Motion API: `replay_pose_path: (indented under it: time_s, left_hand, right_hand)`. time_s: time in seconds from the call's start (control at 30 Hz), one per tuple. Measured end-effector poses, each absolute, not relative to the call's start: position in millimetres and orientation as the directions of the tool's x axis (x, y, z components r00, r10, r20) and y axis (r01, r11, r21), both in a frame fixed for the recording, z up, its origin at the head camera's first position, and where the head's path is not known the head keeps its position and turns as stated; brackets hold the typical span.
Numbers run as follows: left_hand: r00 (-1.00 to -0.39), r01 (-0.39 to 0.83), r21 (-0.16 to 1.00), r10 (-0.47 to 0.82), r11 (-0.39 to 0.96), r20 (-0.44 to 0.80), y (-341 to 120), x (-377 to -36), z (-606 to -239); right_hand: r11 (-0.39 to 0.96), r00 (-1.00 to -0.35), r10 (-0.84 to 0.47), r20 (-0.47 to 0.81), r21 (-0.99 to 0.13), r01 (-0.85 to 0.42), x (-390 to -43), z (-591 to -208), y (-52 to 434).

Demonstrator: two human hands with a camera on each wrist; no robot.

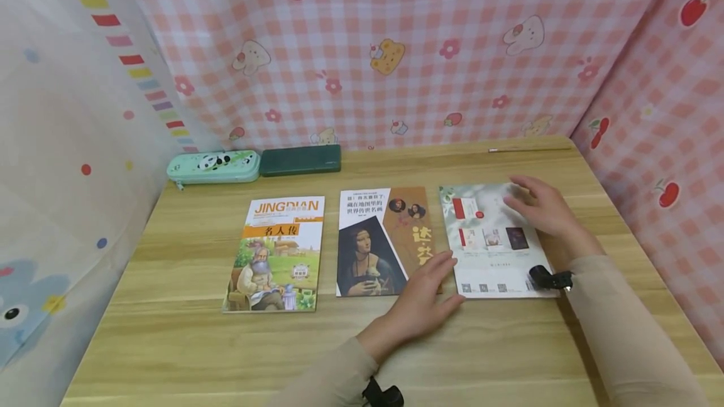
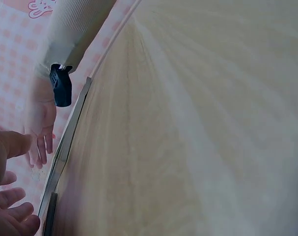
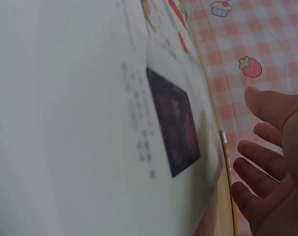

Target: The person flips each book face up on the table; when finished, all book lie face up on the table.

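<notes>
A pale white-and-green book (image 1: 486, 272) lies back cover up on the right of the table. My left hand (image 1: 420, 299), fingers loosely extended, is at its left edge and overlaps the lower right corner of the brown-and-white book (image 1: 367, 256) in the middle. At the pale book's upper right edge is my right hand (image 1: 545, 212), its thumb and fingers spread apart with nothing between them. Relaxed fingers of the right hand (image 3: 271, 157) also show beside the cover in the right wrist view. Farther left lies a book with an orange title band (image 1: 277, 256).
Along the back of the table sit a mint panda pencil case (image 1: 215, 167) and a dark green flat case (image 1: 301, 160). A thin pencil-like stick (image 1: 528, 149) lies at the back right. Checked pink cloth (image 1: 351, 49) hangs behind the wooden table (image 1: 170, 350).
</notes>
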State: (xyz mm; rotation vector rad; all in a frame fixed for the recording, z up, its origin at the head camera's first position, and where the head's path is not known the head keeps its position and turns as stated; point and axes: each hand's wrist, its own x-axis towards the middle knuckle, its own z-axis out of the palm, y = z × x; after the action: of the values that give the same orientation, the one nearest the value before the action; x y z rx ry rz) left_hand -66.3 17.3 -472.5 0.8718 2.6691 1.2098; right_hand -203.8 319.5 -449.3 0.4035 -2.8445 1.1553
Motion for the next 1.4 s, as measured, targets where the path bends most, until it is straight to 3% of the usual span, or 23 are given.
replay_pose_path:
  time_s: [0.5,0.8,1.07,1.4]
  left_hand:
    - [-0.824,0.491,0.67,0.547,0.557,0.149,34.1,-66.3,-476.3]
    - [-0.843,0.461,0.662,0.523,0.591,0.121,40.5,-64.8,-479.0]
    - [-0.85,0.487,0.612,0.498,0.623,0.169,45.4,-64.2,-481.8]
    - [-0.849,0.474,0.59,0.517,0.654,0.11,46.6,-62.6,-481.0]
  right_hand:
    - [0.756,-0.985,-0.175,-0.008,-0.642,-0.129,-209.1,-457.6,332.3]
    - [0.734,-0.977,-0.192,-0.093,-0.674,-0.08,-214.7,-456.3,336.6]
    - [0.719,-0.971,-0.23,-0.068,-0.684,-0.123,-219.1,-458.4,338.8]
    - [0.679,-0.975,-0.221,-0.025,-0.721,-0.136,-220.5,-466.2,347.4]
